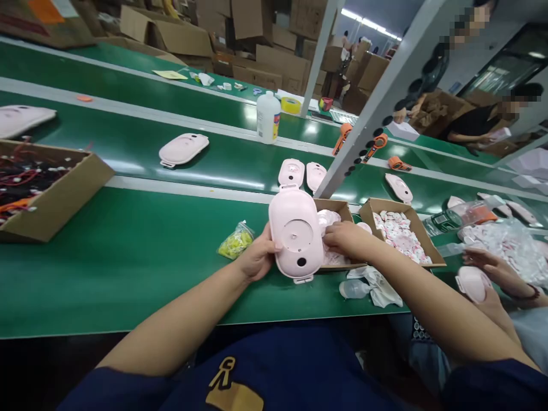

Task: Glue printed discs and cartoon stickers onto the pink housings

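Note:
My left hand [260, 254] grips a pale pink plastic housing [297, 228] by its left edge. The housing is rounded, with a circular recess, a black dot near its lower end and a tab at either end. My right hand [347, 238] reaches into a cardboard box [345, 210] of pink and clear round parts [329, 218], just right of the housing. Its fingers are curled among the parts, and their tips are hidden. A small bag of yellow-green pieces [236, 241] lies left of my left hand.
Several pink housings [184, 149] lie on the green belt behind. A box of wires [38, 177] stands at left, a box of small white-and-pink parts [402, 234] at right. A slanted metal post [368, 108] rises ahead. At right, a co-worker's hands [492, 285] hold a pink part.

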A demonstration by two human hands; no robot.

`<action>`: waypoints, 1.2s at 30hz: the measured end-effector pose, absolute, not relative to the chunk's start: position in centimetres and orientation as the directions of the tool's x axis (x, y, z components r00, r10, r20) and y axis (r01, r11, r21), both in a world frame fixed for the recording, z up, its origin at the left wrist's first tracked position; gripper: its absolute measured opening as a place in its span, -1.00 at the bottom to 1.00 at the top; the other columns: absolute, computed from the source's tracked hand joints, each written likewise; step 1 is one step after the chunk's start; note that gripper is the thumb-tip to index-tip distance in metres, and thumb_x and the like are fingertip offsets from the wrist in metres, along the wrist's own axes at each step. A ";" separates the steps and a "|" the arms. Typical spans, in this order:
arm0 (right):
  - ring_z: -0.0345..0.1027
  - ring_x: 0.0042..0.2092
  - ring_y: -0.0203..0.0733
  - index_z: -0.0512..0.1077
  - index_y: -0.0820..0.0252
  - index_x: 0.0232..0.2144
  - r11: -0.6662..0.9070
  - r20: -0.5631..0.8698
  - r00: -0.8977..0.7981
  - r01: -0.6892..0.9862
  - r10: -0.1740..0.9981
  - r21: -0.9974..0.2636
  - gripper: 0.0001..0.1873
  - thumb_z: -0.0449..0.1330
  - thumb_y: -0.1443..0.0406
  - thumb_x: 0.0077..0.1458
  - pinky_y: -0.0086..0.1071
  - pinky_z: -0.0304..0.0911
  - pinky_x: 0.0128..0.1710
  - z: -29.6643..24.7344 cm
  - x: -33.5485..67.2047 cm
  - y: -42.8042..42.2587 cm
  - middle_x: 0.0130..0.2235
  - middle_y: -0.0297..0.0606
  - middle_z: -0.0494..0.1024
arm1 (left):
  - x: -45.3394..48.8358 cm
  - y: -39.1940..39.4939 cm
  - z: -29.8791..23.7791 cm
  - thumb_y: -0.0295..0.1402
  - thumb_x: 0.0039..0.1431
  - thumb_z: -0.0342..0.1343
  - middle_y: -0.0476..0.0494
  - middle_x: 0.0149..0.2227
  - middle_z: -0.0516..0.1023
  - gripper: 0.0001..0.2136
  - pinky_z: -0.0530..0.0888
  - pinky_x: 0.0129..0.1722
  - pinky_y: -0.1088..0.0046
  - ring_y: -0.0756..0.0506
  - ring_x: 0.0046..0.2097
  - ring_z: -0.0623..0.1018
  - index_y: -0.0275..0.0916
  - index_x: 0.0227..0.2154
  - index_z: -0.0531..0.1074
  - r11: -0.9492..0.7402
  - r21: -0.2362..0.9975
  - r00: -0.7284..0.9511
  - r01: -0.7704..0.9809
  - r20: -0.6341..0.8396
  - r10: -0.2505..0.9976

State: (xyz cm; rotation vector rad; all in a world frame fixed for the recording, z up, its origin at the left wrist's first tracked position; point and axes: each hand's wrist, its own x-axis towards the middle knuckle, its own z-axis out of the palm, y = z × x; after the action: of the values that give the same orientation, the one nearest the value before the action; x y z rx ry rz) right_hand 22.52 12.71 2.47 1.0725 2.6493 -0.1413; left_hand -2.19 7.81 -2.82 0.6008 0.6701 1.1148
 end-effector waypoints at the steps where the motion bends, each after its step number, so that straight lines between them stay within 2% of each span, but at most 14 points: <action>1: 0.42 -0.19 -0.11 0.55 0.22 -0.39 0.701 -0.277 -0.669 0.713 0.690 0.025 -0.91 0.24 0.43 0.10 -0.30 0.26 -0.18 3.3 23.0 12.7 -0.27 -0.15 0.54 | -2.2 7.7 -2.9 -0.39 -0.38 0.32 -0.13 -0.03 0.55 -0.21 0.32 0.16 0.10 -0.38 0.16 0.39 -0.17 0.09 0.34 0.334 0.719 0.307 -0.609 -0.175 0.936; 2: 0.41 -0.17 -0.12 0.54 0.23 -0.40 0.669 -0.228 -0.647 0.743 0.728 0.029 -0.89 0.21 0.42 0.14 -0.30 0.27 -0.17 4.3 23.4 12.4 -0.23 -0.13 0.53 | -2.1 7.6 -2.9 -0.38 -0.38 0.34 -0.13 -0.01 0.54 -0.19 0.30 0.18 0.09 -0.39 0.19 0.36 -0.16 0.11 0.33 0.332 0.715 0.318 -0.615 -0.160 0.934; 4: 0.39 -0.16 -0.14 0.51 0.21 -0.39 0.561 -0.019 -0.562 0.827 0.827 -0.040 -0.86 0.18 0.34 0.20 -0.31 0.29 -0.19 6.6 23.9 10.9 -0.18 -0.12 0.49 | -2.1 7.4 -3.0 -0.32 -0.37 0.41 -0.15 0.04 0.51 -0.13 0.29 0.20 0.05 -0.41 0.22 0.33 -0.14 0.16 0.29 0.301 0.731 0.331 -0.613 -0.108 0.937; 6: 0.37 -0.28 -0.20 0.46 0.17 -0.41 0.449 0.221 -0.399 0.853 0.890 -0.267 -0.83 0.20 0.23 0.20 -0.36 0.29 -0.33 8.6 23.4 8.3 -0.27 -0.20 0.47 | -2.1 6.9 -3.2 -0.24 -0.31 0.45 -0.19 0.13 0.45 -0.09 0.27 0.20 0.02 -0.43 0.25 0.29 -0.12 0.21 0.23 0.246 0.766 0.347 -0.594 -0.031 0.937; 8: 0.30 -0.46 -0.28 0.39 0.14 -0.43 0.404 0.302 -0.283 0.765 0.911 -0.502 -0.79 0.19 0.19 0.21 -0.41 0.21 -0.49 9.6 21.7 5.2 -0.44 -0.32 0.44 | -2.1 6.4 -3.3 -0.19 -0.20 0.43 -0.23 0.22 0.35 -0.09 0.25 0.22 0.02 -0.42 0.28 0.25 -0.12 0.26 0.16 0.187 0.801 0.369 -0.568 0.045 0.928; 9: 0.29 -0.49 -0.30 0.38 0.15 -0.44 0.408 0.303 -0.281 0.733 0.911 -0.544 -0.79 0.18 0.20 0.23 -0.42 0.18 -0.51 9.7 20.7 3.8 -0.48 -0.35 0.45 | -2.1 6.0 -3.3 -0.17 -0.14 0.41 -0.26 0.25 0.31 -0.10 0.24 0.23 0.02 -0.42 0.30 0.23 -0.12 0.28 0.12 0.158 0.816 0.376 -0.557 0.078 0.923; 11: 0.30 -0.49 -0.31 0.39 0.16 -0.45 0.446 0.327 -0.313 0.729 0.892 -0.519 -0.80 0.18 0.25 0.22 -0.42 0.17 -0.50 9.4 18.5 1.8 -0.50 -0.36 0.47 | -2.1 5.3 -3.4 -0.14 -0.07 0.37 -0.31 0.27 0.28 -0.10 0.25 0.22 0.01 -0.43 0.29 0.24 -0.14 0.31 0.06 0.117 0.840 0.397 -0.529 0.123 0.909; 13: 0.31 -0.46 -0.31 0.40 0.17 -0.47 0.475 0.355 -0.339 0.764 0.871 -0.436 -0.81 0.20 0.28 0.20 -0.42 0.16 -0.46 8.7 16.7 1.1 -0.50 -0.35 0.48 | -2.2 4.7 -3.4 -0.11 -0.03 0.35 -0.34 0.24 0.31 -0.08 0.29 0.19 -0.01 -0.43 0.25 0.30 -0.15 0.33 -0.01 0.103 0.868 0.434 -0.486 0.138 0.890; 16: 0.27 -0.45 -0.30 0.39 0.19 -0.49 0.445 0.380 -0.310 0.826 0.871 -0.347 -0.78 0.17 0.28 0.21 -0.41 0.12 -0.46 8.0 15.2 1.1 -0.48 -0.33 0.44 | -2.5 4.2 -3.3 -0.10 0.02 0.32 -0.35 0.20 0.33 -0.09 0.32 0.17 -0.01 -0.41 0.21 0.34 -0.15 0.35 -0.05 0.082 0.902 0.479 -0.425 0.147 0.866; 21: 0.28 -0.40 -0.24 0.37 0.21 -0.50 0.346 0.414 -0.225 0.905 0.882 -0.246 -0.77 0.14 0.27 0.19 -0.37 0.17 -0.43 7.6 14.3 0.6 -0.40 -0.26 0.36 | -2.7 4.0 -3.1 -0.13 0.04 0.30 -0.37 0.24 0.28 -0.14 0.31 0.18 -0.03 -0.42 0.24 0.32 -0.15 0.33 -0.02 0.021 0.918 0.527 -0.395 0.208 0.824; 25: 0.30 -0.31 -0.13 0.37 0.20 -0.47 0.311 0.455 -0.204 0.935 0.867 -0.173 -0.80 0.14 0.25 0.17 -0.28 0.28 -0.35 7.3 13.9 0.2 -0.33 -0.19 0.32 | -2.6 4.1 -3.1 -0.15 0.02 0.32 -0.36 0.24 0.29 -0.16 0.32 0.18 -0.02 -0.42 0.24 0.32 -0.16 0.31 0.04 0.024 0.901 0.497 -0.434 0.217 0.840; 29: 0.30 -0.17 -0.04 0.37 0.23 -0.26 0.311 0.492 -0.180 0.929 0.852 -0.199 -0.85 0.16 0.27 0.13 -0.14 0.35 -0.17 6.6 13.6 0.1 -0.21 -0.11 0.31 | -2.4 4.1 -3.2 -0.18 0.01 0.34 -0.33 0.17 0.39 -0.25 0.41 0.10 0.04 -0.38 0.17 0.41 -0.17 0.24 0.17 0.062 0.873 0.454 -0.483 0.189 0.871; 32: 0.26 -0.03 0.03 0.31 0.20 -0.09 0.347 0.542 -0.173 0.907 0.823 -0.237 -0.68 0.18 0.29 0.09 -0.04 0.33 -0.04 5.7 13.6 -0.2 -0.09 -0.07 0.26 | -2.3 4.2 -3.2 -0.21 -0.01 0.36 -0.27 0.09 0.47 -0.35 0.44 0.06 0.12 -0.31 0.10 0.48 -0.18 0.14 0.27 0.059 0.863 0.399 -0.501 0.169 0.901; 36: 0.22 0.04 0.06 0.24 0.12 0.03 0.451 0.608 -0.229 0.860 0.761 -0.240 -0.56 0.21 0.28 0.10 0.05 0.30 0.02 4.6 13.7 -0.6 0.02 -0.06 0.19 | -2.3 4.1 -3.4 -0.21 0.00 0.36 -0.22 0.00 0.54 -0.44 0.48 0.01 0.16 -0.26 0.01 0.53 -0.18 0.06 0.34 0.104 0.837 0.372 -0.538 0.125 0.920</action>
State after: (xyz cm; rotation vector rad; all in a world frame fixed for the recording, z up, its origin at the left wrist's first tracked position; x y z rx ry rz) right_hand 13.74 -0.63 4.62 2.1181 3.1853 0.2978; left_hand -2.28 4.14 -3.43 0.9517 0.4944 1.1413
